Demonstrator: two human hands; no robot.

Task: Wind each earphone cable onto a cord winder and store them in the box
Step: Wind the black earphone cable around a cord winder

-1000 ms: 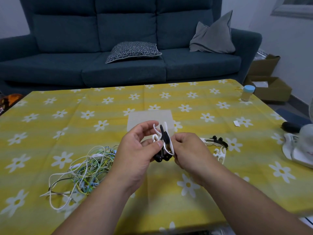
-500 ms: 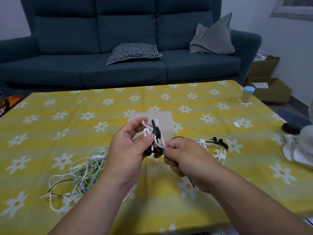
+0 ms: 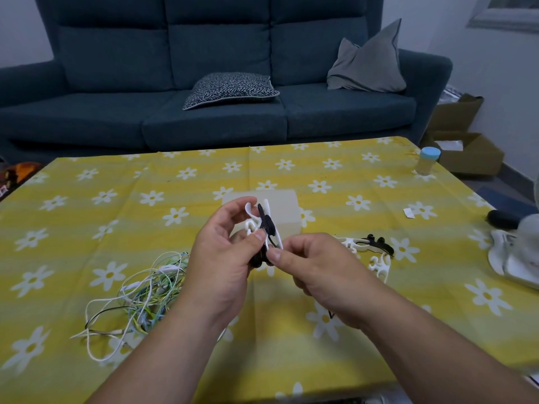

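Note:
My left hand (image 3: 221, 258) grips a white cord winder (image 3: 267, 225) with a black earphone cable (image 3: 266, 221) wound round it, held above the table's middle. My right hand (image 3: 318, 263) pinches the black cable at the winder's lower end. A translucent box (image 3: 287, 211) stands on the table just behind the winder. A tangle of white, green and black earphone cables (image 3: 143, 293) lies at the left. More white winders (image 3: 376, 262) and a black earphone (image 3: 377, 243) lie right of my hands.
The table wears a yellow daisy cloth (image 3: 116, 199). A small jar with a blue lid (image 3: 426, 160) stands at the far right corner, a white object (image 3: 516, 252) at the right edge. A dark blue sofa (image 3: 204, 97) and cardboard boxes (image 3: 463, 141) lie beyond.
My view has shifted a little. My right hand pulled down and away from the winder, then came back up to its lower end. My left hand keeps its hold.

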